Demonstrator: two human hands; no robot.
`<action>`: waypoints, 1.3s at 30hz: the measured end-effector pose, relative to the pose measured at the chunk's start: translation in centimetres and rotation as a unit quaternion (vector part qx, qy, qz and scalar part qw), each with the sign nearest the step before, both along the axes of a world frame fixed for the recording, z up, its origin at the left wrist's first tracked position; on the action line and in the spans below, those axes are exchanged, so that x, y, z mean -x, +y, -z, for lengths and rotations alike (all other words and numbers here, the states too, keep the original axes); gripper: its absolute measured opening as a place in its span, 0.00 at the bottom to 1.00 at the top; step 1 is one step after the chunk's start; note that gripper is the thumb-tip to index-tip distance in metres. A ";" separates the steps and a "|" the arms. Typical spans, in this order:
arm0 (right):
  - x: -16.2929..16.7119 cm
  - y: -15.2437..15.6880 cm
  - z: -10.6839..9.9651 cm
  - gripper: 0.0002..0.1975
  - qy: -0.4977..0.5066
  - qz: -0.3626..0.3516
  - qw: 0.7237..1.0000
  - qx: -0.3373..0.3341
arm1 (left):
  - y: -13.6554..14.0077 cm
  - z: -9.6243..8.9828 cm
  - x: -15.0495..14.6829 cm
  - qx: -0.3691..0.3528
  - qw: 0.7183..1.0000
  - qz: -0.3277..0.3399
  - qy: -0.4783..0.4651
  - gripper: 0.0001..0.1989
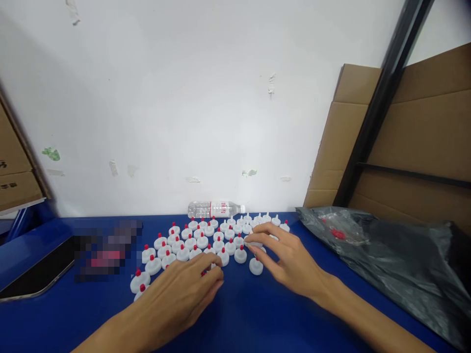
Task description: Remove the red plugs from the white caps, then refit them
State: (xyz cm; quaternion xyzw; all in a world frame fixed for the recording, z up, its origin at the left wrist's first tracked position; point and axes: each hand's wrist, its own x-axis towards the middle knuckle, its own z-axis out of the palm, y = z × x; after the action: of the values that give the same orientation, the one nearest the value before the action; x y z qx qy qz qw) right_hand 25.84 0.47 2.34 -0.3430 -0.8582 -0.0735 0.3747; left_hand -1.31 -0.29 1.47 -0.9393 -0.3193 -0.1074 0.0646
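Many white round caps with pointed spouts cover the blue table; a red-tipped cap (202, 240) stands in the middle of the group. My left hand (184, 287) is over the front of the caps, its fingers curled together. Red and white bits show by those fingers, but what they hold is hidden. Thumb and forefinger of my right hand (287, 255) come together in a pinch at the group's right side. Something whitish shows at its fingertips, too small to name. Just below its thumb stands another red-tipped cap (256, 266). Toward the back right, several spouts, like this plain cap (266, 218), lack red tips.
A clear plastic bottle (215, 209) lies on its side against the white wall. Dark plastic sheeting (390, 264) on the right carries a clear bag with red pieces (337, 234). At left lies a phone (40, 267) beside a blurred patch. Cardboard (327, 147) leans behind.
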 end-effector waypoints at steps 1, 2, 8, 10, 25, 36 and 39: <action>0.0 0.0 0.0 0.10 -0.008 -0.006 1.000 0.008 | 0.2 0.0 0.1 0.005 1.000 -0.006 -0.007 0.09; 0.0 -0.1 0.1 0.11 -0.015 -0.011 1.000 0.012 | 0.4 0.0 0.2 0.009 1.000 -0.011 -0.010 0.09; 0.0 -0.1 0.5 0.12 -0.031 -0.015 0.999 0.017 | 1.2 -1.3 1.0 0.019 0.999 -0.027 0.024 0.12; 0.0 -0.1 0.6 0.12 -0.033 -0.017 0.999 0.014 | 0.9 -2.2 1.7 0.064 0.996 -0.050 0.031 0.11; 0.3 -0.3 0.6 0.10 -0.071 -0.047 0.996 0.030 | -1.7 -3.9 1.1 0.450 0.885 -0.123 0.011 0.08; 0.2 -0.2 1.1 0.18 0.002 -0.077 0.996 0.049 | -0.1 -2.0 0.3 0.218 0.959 0.078 -0.163 0.10; 0.3 -0.3 1.1 0.18 -0.012 -0.081 0.995 0.054 | -0.3 -1.2 -0.3 0.128 0.959 0.107 -0.228 0.09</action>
State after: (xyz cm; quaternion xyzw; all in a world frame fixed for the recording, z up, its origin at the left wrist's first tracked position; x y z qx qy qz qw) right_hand 25.51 0.15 1.23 -0.2909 -0.8904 0.0000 0.3502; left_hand -0.99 -0.56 2.69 -0.9192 -0.2342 -0.2828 -0.1427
